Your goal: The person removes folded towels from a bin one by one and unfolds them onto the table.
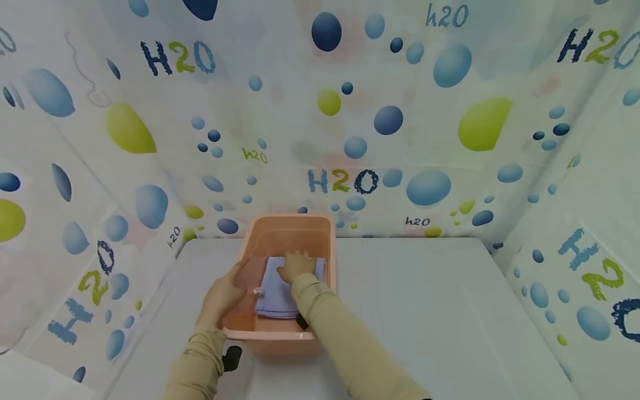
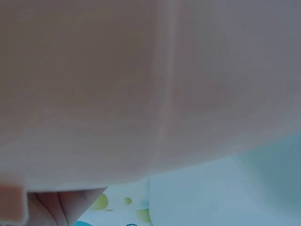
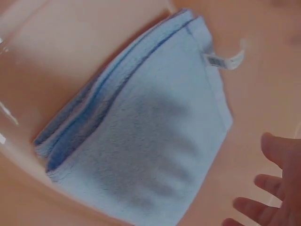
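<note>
A peach plastic basin (image 1: 285,335) stands on the white table. Inside it lies a folded lavender towel (image 1: 277,291), showing a small white tag (image 3: 225,61) at one edge. My right hand (image 1: 299,265) hovers over the towel's far part with fingers spread and nothing between them; in the right wrist view its shadow falls across the cloth. My left hand (image 1: 223,294) holds the basin's left rim, with thumb and index finger reaching over the edge. In the left wrist view the basin's outer wall (image 2: 94,94) hides much of that hand.
The white tabletop (image 1: 410,300) extends to the right of the basin. Behind and at both sides hang white sheets (image 1: 280,122) printed with bubbles and H2O lettering. A black strap piece (image 1: 232,358) sits at the left wrist.
</note>
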The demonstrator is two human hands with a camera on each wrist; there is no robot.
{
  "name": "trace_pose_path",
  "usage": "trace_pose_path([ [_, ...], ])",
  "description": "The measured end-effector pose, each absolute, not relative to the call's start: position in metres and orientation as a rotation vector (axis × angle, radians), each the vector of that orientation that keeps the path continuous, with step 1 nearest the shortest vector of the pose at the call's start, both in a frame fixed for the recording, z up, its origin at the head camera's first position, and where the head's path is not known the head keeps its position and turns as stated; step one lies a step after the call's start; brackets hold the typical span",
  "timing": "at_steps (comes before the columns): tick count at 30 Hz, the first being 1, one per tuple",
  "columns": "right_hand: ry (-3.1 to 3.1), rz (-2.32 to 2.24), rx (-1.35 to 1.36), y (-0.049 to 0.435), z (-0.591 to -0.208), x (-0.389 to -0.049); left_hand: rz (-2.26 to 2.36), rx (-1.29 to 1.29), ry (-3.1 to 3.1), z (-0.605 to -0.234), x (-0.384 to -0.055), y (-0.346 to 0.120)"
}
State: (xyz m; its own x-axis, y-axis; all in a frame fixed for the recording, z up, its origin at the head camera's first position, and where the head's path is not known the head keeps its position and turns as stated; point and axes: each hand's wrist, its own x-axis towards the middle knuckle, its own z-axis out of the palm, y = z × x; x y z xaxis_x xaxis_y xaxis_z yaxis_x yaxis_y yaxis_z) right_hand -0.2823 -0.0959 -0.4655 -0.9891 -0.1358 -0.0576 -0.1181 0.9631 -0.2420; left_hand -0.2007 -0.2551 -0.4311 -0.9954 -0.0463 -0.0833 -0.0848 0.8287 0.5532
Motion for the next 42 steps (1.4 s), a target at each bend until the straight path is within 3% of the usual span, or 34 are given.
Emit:
trace_pose_path([
  [21, 3.040, -0.189, -0.174, -0.106, -0.485, -0.268, 0.923, -0.149, 2.928, -0.440, -0.186, -0.261],
  [42, 3.064, -0.054, -0.132, -0.100, -0.505, -0.286, 0.913, -0.149, 2.909, -0.441, -0.201, -0.256],
])
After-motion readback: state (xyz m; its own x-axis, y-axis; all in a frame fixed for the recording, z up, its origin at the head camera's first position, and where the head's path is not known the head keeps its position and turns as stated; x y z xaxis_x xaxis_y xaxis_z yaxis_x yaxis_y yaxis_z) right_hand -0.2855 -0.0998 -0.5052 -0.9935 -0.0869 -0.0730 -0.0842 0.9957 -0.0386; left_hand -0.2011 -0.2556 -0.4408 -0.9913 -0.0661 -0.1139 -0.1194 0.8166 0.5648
